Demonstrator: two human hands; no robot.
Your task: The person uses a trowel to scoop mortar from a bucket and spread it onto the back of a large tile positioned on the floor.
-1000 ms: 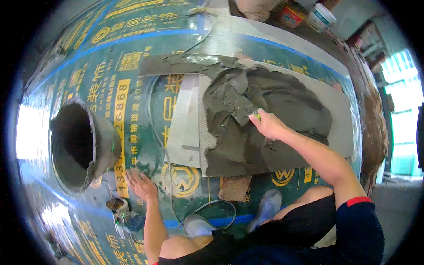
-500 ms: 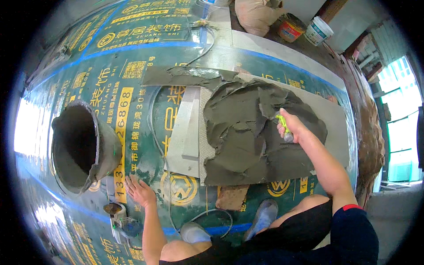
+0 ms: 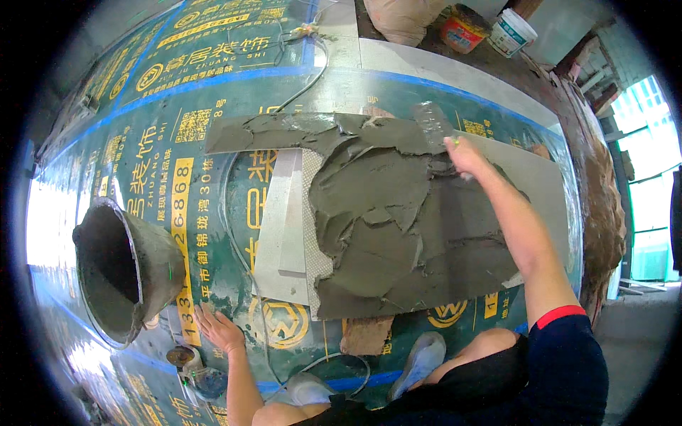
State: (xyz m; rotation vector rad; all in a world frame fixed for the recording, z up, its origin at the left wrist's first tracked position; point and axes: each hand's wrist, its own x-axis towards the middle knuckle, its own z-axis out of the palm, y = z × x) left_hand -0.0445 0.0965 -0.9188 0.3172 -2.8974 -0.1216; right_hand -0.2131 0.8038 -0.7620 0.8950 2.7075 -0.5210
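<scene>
My right hand (image 3: 465, 157) is closed round the handle of a trowel with a flat, mortar-smeared blade (image 3: 430, 128). The blade lies at the far edge of a large tile (image 3: 543, 188). Thick grey mortar (image 3: 376, 213) covers most of that tile, ridged in the middle and flatter toward the right. Crossing its far left side is a narrow tile strip (image 3: 231, 135), partly smeared with mortar. My left hand (image 3: 219, 329) rests with fingers apart on the green floor sheet (image 3: 209, 273). Beside it a dark, mortar-coated bucket (image 3: 160, 259) leans toward the left.
Pale tile pieces (image 3: 280, 231) lie under the large tile's left side. A grey cable (image 3: 231, 213) runs past them. A tool with round parts (image 3: 195, 370) sits near my left forearm. A brown slab (image 3: 367, 335) lies by my feet. Tubs (image 3: 513, 33) and a sack (image 3: 399, 20) stand far back.
My right hand has moved the trowel away from me, from the mortar's middle to the tile's far edge. Mortar on the right looks flatter. My left hand stays on the floor.
</scene>
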